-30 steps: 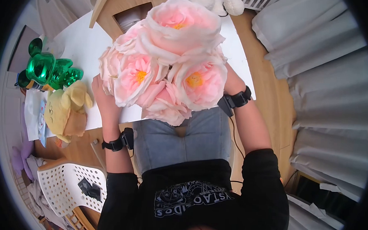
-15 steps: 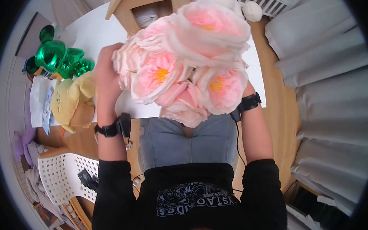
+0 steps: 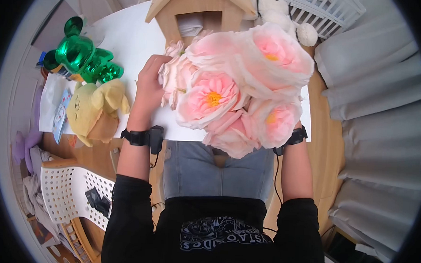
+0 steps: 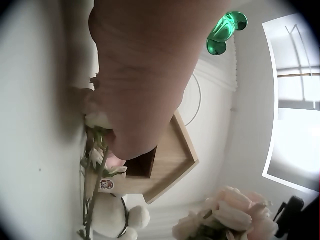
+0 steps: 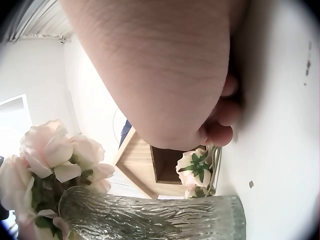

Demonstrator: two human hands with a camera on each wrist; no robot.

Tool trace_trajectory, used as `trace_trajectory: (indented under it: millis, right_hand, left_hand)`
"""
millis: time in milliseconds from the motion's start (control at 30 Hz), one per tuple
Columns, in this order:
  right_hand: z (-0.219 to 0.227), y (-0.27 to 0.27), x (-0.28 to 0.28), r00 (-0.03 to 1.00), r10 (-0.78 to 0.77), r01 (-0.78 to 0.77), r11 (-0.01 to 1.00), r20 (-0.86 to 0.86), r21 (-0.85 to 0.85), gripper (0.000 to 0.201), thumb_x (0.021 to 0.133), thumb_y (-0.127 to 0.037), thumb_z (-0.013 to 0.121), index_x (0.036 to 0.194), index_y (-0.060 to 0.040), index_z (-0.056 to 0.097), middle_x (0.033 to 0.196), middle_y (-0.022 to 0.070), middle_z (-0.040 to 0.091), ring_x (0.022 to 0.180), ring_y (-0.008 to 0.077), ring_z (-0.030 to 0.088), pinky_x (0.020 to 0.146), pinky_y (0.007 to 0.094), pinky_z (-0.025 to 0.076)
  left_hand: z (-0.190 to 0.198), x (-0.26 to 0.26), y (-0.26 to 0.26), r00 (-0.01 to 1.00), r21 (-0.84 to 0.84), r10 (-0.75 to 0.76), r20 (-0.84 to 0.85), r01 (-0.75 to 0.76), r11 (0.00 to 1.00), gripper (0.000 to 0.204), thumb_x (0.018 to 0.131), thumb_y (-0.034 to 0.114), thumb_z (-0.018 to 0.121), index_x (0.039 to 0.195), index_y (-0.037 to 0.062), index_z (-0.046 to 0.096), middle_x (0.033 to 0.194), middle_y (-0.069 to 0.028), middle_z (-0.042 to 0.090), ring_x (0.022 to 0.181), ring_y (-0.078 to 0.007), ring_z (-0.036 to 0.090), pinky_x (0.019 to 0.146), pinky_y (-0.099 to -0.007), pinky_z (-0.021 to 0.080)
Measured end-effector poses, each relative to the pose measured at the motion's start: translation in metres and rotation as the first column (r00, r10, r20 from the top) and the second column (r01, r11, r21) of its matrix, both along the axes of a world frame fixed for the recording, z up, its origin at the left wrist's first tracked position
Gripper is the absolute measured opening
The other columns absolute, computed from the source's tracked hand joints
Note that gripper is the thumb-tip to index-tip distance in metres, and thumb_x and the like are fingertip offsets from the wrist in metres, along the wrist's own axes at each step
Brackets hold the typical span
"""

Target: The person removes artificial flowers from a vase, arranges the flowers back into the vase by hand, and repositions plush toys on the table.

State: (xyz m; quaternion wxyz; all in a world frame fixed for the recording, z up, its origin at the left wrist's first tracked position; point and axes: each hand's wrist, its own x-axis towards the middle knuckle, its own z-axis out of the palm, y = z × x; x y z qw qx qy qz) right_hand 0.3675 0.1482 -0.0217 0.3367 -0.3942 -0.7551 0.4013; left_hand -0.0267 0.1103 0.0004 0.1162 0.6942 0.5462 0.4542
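A bouquet of large pink roses (image 3: 212,99) fills the middle of the head view and hides most of the right hand. Its clear ribbed glass vase (image 5: 160,215) shows in the right wrist view. Left of the bouquet, low over the white table (image 3: 125,38), the left hand (image 3: 149,84) has its fingers bent around a rose lying there; the fingertips are hidden. Green stems (image 4: 95,200) run from that hand in the left wrist view. The right hand (image 5: 165,75) has curled fingers (image 5: 220,132) at the stems (image 5: 216,167) of loose roses (image 5: 192,167).
A wooden house (image 3: 197,11) stands behind the bouquet, with a white plush toy (image 3: 276,14) at its right. At the table's left are a shiny green figure (image 3: 77,55) and a yellow plush toy (image 3: 94,110). A white perforated chair (image 3: 67,191) stands at lower left.
The left hand has moved forward from near the table's front edge to beside the bouquet's left side. The head view has shifted, so the bouquet appears farther right, and more of the wooden house shows.
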Motion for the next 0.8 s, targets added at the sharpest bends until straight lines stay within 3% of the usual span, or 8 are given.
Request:
trace_trajectory:
  millis: [33, 67, 133, 200, 233, 267, 800]
  right_hand:
    - [-0.010, 0.003, 0.005, 0.994, 0.022, -0.031, 0.996, 0.111, 0.084, 0.043, 0.103, -0.021, 0.068, 0.141, -0.0022, 0.061, 0.140, 0.0169, 0.066, 0.128, 0.0319, 0.062, 0.111, 0.0415, 0.049]
    - [-0.028, 0.008, 0.015, 0.993, 0.039, -0.048, 0.995, 0.108, 0.083, 0.043, 0.103, -0.021, 0.068, 0.141, -0.0022, 0.061, 0.140, 0.0169, 0.066, 0.128, 0.0319, 0.062, 0.111, 0.0415, 0.049]
    - [-0.057, 0.013, 0.029, 0.935, -0.081, -0.050, 0.934, 0.346, 0.353, 0.053, 0.096, -0.023, 0.077, 0.142, -0.0022, 0.061, 0.142, 0.0177, 0.066, 0.135, 0.0330, 0.060, 0.117, 0.0428, 0.046]
    - [-0.063, 0.019, 0.027, 0.941, -0.053, -0.071, 0.934, 0.334, 0.350, 0.053, 0.095, -0.023, 0.077, 0.142, -0.0022, 0.061, 0.142, 0.0177, 0.066, 0.135, 0.0331, 0.060, 0.117, 0.0429, 0.046]
    - [-0.065, -0.014, 0.029, 0.945, -0.041, -0.078, 0.935, 0.325, 0.345, 0.054, 0.095, -0.023, 0.078, 0.142, -0.0022, 0.061, 0.142, 0.0177, 0.066, 0.135, 0.0331, 0.060, 0.117, 0.0429, 0.046]
    - [-0.064, -0.008, 0.027, 0.948, -0.030, -0.084, 0.937, 0.315, 0.340, 0.054, 0.095, -0.023, 0.078, 0.142, -0.0022, 0.061, 0.142, 0.0177, 0.066, 0.135, 0.0332, 0.060, 0.117, 0.0429, 0.046]
    - [-0.043, -0.014, 0.028, 0.985, 0.034, -0.082, 0.956, 0.170, 0.282, 0.060, 0.090, -0.023, 0.082, 0.142, -0.0021, 0.061, 0.143, 0.0178, 0.065, 0.135, 0.0340, 0.060, 0.118, 0.0430, 0.044]
  left_hand:
    - [0.001, 0.004, -0.002, 0.989, -0.002, -0.017, 0.147, 0.018, 1.000, 0.044, 0.078, 0.014, 0.088, 0.117, 0.0025, 0.070, 0.110, -0.0160, 0.071, 0.105, -0.0379, 0.071, 0.093, -0.0403, 0.056]
    - [0.002, 0.004, -0.002, 0.990, -0.003, 0.000, 0.143, 0.000, 1.000, 0.044, 0.078, 0.014, 0.088, 0.117, 0.0025, 0.070, 0.110, -0.0160, 0.071, 0.105, -0.0379, 0.071, 0.093, -0.0403, 0.056]
    - [0.005, 0.002, -0.002, 0.996, 0.061, 0.051, -0.078, -0.047, 0.997, 0.039, 0.079, 0.005, 0.080, 0.117, 0.0030, 0.071, 0.111, -0.0160, 0.072, 0.105, -0.0379, 0.071, 0.094, -0.0403, 0.056]
    - [0.006, 0.004, -0.003, 0.995, 0.092, 0.067, -0.076, -0.060, 0.994, 0.039, 0.078, -0.002, 0.072, 0.116, 0.0037, 0.071, 0.111, -0.0162, 0.072, 0.105, -0.0375, 0.071, 0.094, -0.0402, 0.057]
    - [0.005, 0.004, -0.002, 0.999, 0.053, 0.032, 0.027, -0.033, 0.998, 0.039, 0.078, -0.002, 0.072, 0.116, 0.0040, 0.071, 0.111, -0.0162, 0.072, 0.105, -0.0372, 0.071, 0.093, -0.0402, 0.057]
    - [0.003, 0.004, -0.004, 0.991, 0.018, -0.002, 0.131, 0.000, 1.000, 0.038, 0.078, -0.001, 0.072, 0.115, 0.0044, 0.071, 0.110, -0.0162, 0.072, 0.105, -0.0370, 0.071, 0.093, -0.0401, 0.057]
    - [0.011, 0.005, -0.008, 0.999, 0.078, 0.014, 0.049, -0.017, 0.997, 0.039, 0.076, 0.001, 0.074, 0.114, 0.0050, 0.071, 0.108, -0.0158, 0.071, 0.099, -0.0364, 0.071, 0.089, -0.0416, 0.057]
